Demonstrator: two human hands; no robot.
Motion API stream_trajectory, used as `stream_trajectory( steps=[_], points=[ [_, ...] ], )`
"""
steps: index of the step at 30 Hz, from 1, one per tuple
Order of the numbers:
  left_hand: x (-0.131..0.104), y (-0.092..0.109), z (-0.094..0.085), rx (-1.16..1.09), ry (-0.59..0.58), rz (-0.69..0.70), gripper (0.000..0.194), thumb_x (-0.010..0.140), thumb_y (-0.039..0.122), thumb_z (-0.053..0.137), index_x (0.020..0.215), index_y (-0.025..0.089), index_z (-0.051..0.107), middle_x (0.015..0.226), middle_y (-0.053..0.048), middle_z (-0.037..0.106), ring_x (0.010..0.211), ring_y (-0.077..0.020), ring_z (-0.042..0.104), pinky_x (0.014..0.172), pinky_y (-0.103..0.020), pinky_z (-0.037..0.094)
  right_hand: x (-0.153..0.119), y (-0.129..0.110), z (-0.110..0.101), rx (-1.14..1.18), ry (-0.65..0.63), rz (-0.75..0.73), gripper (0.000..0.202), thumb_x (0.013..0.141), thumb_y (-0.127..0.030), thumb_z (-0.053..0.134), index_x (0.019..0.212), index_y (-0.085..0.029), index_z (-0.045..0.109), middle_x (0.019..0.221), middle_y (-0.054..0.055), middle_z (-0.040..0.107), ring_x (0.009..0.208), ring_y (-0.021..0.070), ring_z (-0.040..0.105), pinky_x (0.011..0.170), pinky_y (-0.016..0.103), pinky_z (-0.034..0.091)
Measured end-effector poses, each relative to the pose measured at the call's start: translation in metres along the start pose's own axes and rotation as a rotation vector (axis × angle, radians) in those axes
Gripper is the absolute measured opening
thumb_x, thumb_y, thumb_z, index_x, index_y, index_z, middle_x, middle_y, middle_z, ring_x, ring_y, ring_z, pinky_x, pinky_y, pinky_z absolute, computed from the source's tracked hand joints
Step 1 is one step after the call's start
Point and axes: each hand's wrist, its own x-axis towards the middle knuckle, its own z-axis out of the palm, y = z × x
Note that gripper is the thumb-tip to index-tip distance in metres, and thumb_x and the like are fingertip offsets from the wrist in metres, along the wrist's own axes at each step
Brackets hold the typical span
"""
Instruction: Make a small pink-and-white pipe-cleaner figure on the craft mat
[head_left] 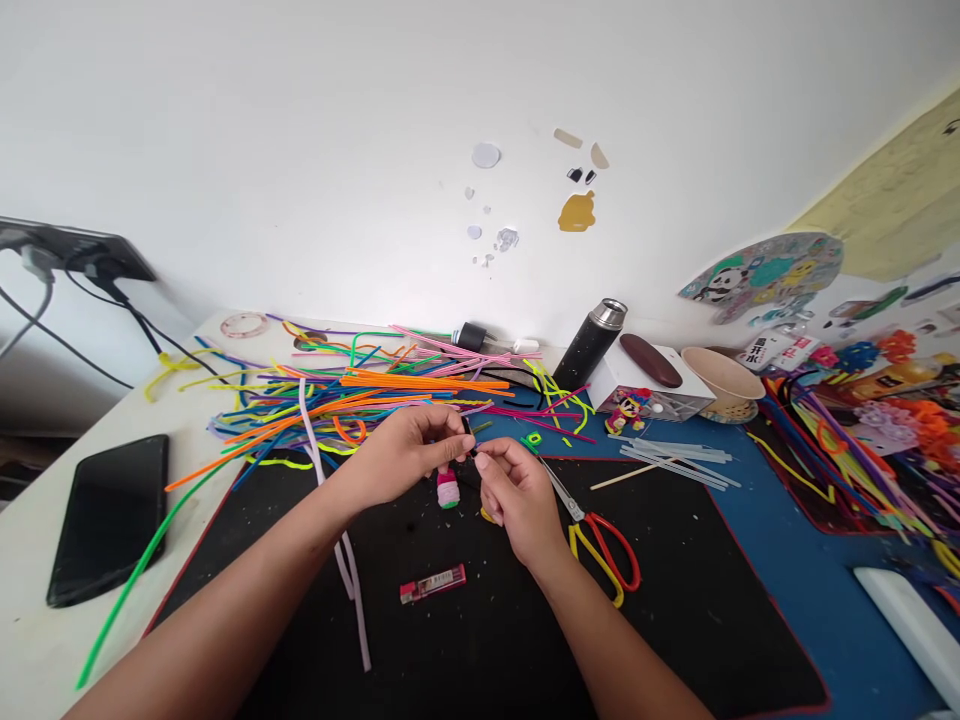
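Hands meet over the middle of the black mat (480,640), and between them is a short black pipe cleaner piece (469,437). Its long axis runs mostly up and down, tilted a bit, top end pointing away from the person toward the wall. The left hand (409,452) has its grip pinched on the upper part, and the right hand (517,492) pinches the lower end with thumb and forefinger, so both are clenched on that same fuzzy stick. It sits just above the mat, not touching it.

Right under the fingers stands a small pink, white and green wound-up figure (448,489), chubby and fuzzy looking. A pale lilac pipe cleaner (352,575) lies long and bent under the left forearm.

Behind the hands there's a big loose heap of pipe cleaners (360,400), orange, pink, green, blue, mostly lying sideways across the table (37,640). Scissors (600,540) with red and yellow handles lie just right of the right hand, blades pointing up-left. A small red flat box (433,584) is nearer the person, and a dark phone (109,515) rests glossy far left.
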Motion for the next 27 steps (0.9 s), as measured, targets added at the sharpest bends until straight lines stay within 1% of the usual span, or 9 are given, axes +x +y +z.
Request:
stream_trajectory(
  steps=[4, 9, 15, 19, 23, 27],
  points=[
    [0.0000, 0.0010, -0.0008, 0.006, 0.001, -0.005, 0.032, 0.090, 0.047, 0.071, 0.080, 0.018, 0.063, 0.064, 0.003, 0.058, 0.057, -0.0107, 0.051, 0.050, -0.020, 0.038, -0.0005, -0.0022, 0.0015, -0.007, 0.003, -0.001, 0.037, 0.085, -0.052, 0.079, 0.090, -0.019, 0.063, 0.049, -0.013, 0.043, 0.037, 0.0048, 0.030, 0.037, 0.019, 0.025],
    [0.0005, -0.0014, 0.0009, -0.013, -0.006, -0.006, 0.032, 0.089, 0.046, 0.072, 0.078, 0.018, 0.062, 0.065, 0.003, 0.057, 0.057, -0.0109, 0.052, 0.054, -0.021, 0.041, -0.0009, -0.0034, 0.0030, -0.007, 0.008, -0.008, 0.036, 0.085, -0.052, 0.079, 0.088, -0.020, 0.063, 0.048, -0.013, 0.043, 0.037, 0.0048, 0.031, 0.037, 0.019, 0.025],
    [0.0008, -0.0037, 0.0014, -0.006, -0.004, -0.004, 0.033, 0.089, 0.046, 0.072, 0.077, 0.018, 0.061, 0.064, 0.003, 0.056, 0.058, -0.0111, 0.051, 0.056, -0.022, 0.040, 0.0002, 0.0005, 0.0021, -0.007, 0.011, -0.006, 0.033, 0.086, -0.049, 0.077, 0.087, -0.020, 0.061, 0.047, -0.014, 0.041, 0.037, 0.0048, 0.028, 0.037, 0.019, 0.024],
    [0.0003, -0.0045, 0.0002, 0.032, -0.017, -0.004, 0.032, 0.090, 0.045, 0.071, 0.077, 0.018, 0.061, 0.064, 0.004, 0.055, 0.059, -0.0113, 0.049, 0.057, -0.022, 0.039, 0.0003, 0.0029, 0.0006, -0.065, 0.006, -0.014, 0.028, 0.088, -0.045, 0.074, 0.085, -0.021, 0.060, 0.047, -0.014, 0.039, 0.037, 0.0051, 0.026, 0.037, 0.019, 0.022],
    [-0.0018, -0.0014, -0.0009, 0.135, -0.029, 0.021, 0.031, 0.093, 0.043, 0.068, 0.076, 0.017, 0.062, 0.066, 0.004, 0.054, 0.061, -0.0113, 0.046, 0.058, -0.022, 0.037, -0.0008, 0.0019, -0.0025, -0.180, 0.009, -0.033, 0.022, 0.089, -0.040, 0.071, 0.084, -0.022, 0.060, 0.049, -0.013, 0.037, 0.040, 0.0063, 0.025, 0.039, 0.020, 0.024],
    [-0.0047, 0.0036, -0.0014, 0.361, -0.003, 0.120, 0.026, 0.096, 0.035, 0.063, 0.076, 0.018, 0.064, 0.067, 0.003, 0.056, 0.062, -0.0124, 0.048, 0.061, -0.023, 0.036, -0.0016, -0.0049, -0.0040, -0.348, 0.004, -0.068, 0.018, 0.089, -0.036, 0.069, 0.081, -0.022, 0.061, 0.051, -0.012, 0.036, 0.044, 0.0084, 0.028, 0.043, 0.022, 0.026]
  ],
)
